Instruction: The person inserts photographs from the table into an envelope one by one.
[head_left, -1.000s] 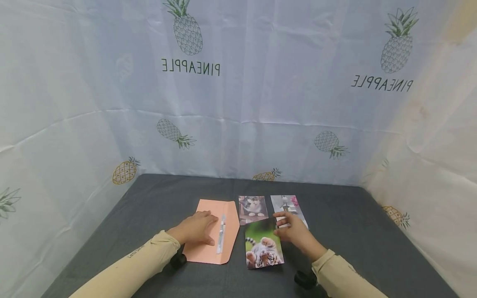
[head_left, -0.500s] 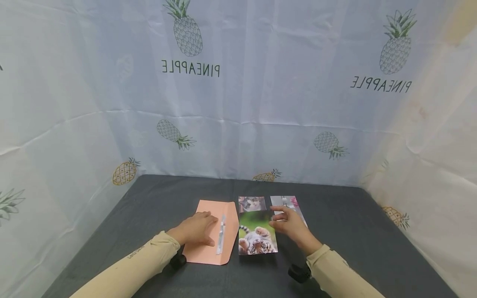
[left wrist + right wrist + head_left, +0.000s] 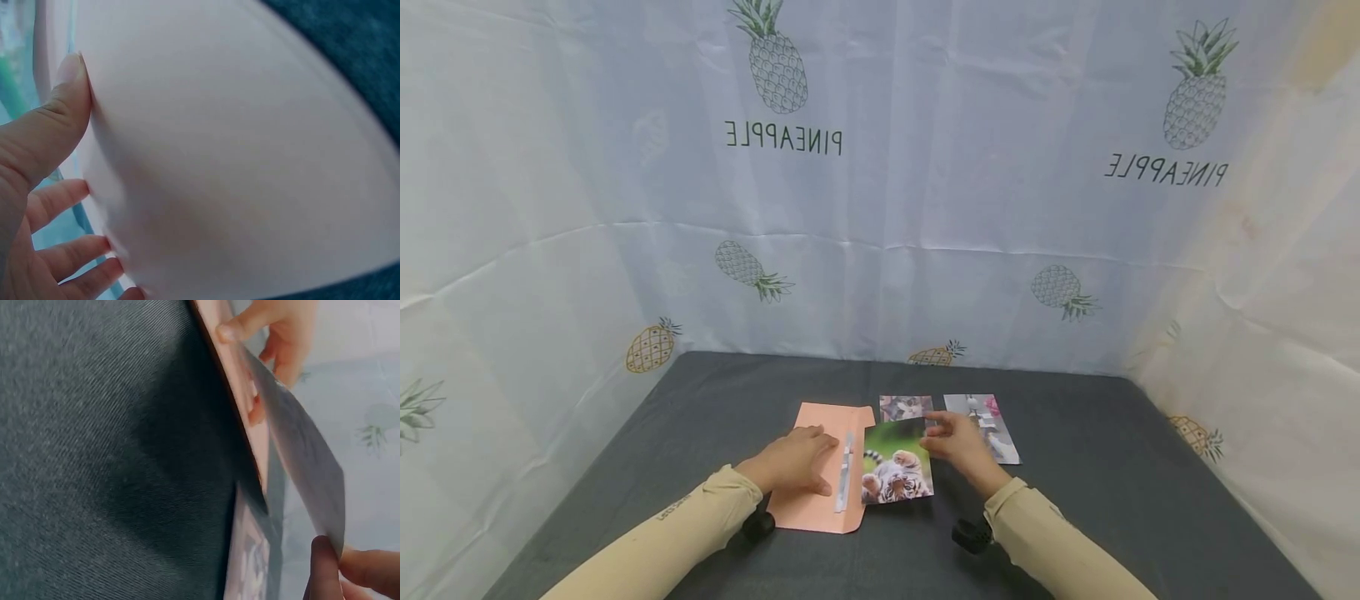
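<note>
While the left hand [image 3: 793,461] rests on the peach envelope [image 3: 808,511], fingers apart, the right hand [image 3: 958,447] pinches the tiger photo [image 3: 897,462] over the flap [image 3: 856,504].

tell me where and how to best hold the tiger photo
The tiger photo is likely best pinched at its right edge, from the right, where the right grip holds it. It is thin, bowed and raised off the cloth, and its left edge overlaps the peach envelope in the head view.

sleeved forearms [image 3: 658,533] angled inward, left grip [image 3: 796,460] palm down, fingers [image 3: 74,254] apart, right grip [image 3: 958,443] pinching
</note>
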Motion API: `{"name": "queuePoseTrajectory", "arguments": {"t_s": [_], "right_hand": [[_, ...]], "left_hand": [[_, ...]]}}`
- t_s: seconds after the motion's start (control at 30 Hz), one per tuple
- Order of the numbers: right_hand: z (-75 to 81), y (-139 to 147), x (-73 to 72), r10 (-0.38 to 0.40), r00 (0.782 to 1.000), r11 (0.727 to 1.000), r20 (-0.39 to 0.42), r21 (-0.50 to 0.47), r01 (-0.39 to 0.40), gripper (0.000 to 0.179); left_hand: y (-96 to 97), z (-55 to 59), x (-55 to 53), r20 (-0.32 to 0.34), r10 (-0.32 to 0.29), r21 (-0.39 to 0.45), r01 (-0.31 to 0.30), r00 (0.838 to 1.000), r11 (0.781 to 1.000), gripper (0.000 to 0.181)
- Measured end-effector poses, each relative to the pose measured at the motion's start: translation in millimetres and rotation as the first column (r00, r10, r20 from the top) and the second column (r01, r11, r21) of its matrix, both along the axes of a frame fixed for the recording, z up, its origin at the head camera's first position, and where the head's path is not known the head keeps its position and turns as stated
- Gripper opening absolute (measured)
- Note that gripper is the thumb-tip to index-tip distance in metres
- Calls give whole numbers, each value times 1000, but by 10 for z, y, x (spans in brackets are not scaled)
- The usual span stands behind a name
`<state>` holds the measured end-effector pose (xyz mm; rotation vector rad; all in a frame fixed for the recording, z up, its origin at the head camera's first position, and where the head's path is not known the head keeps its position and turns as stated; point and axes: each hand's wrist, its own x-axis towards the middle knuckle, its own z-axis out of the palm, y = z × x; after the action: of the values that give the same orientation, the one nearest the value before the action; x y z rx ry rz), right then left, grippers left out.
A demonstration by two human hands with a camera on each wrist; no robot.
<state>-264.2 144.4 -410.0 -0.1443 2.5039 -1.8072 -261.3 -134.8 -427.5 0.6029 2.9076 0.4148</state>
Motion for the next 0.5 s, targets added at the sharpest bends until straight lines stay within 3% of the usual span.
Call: {"name": "queuePoseTrajectory", "arguments": {"t_s": [0.5], "right_hand": [[2, -164, -136, -10, 999, 995, -44, 103, 14, 47]], "left_hand": [[9, 4, -4, 3, -2, -8, 2, 1000, 1000, 73]]}}
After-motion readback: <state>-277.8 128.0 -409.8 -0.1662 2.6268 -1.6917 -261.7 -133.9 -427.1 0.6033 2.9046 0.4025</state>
